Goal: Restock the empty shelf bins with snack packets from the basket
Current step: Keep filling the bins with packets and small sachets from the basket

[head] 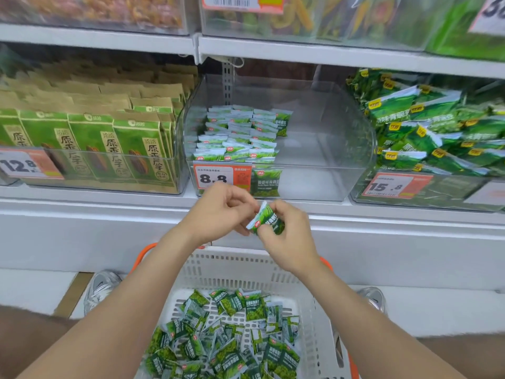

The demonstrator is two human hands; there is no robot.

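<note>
A small stack of green snack packets (266, 220) is held between both hands just below the shelf edge. My right hand (289, 236) grips it from the right, and my left hand (222, 210) pinches its left end. Behind them stands the clear middle bin (322, 160), with rows of the same packets (237, 135) filling its left part and its right part bare. Below, the white basket (246, 269) holds several loose green packets (226, 337).
The left bin holds upright green and brown boxes (93, 143). The right bin is heaped with larger green bags (437, 127). Orange price tags (221, 177) hang on the bin fronts. Two shoes (101, 288) flank the basket on the floor.
</note>
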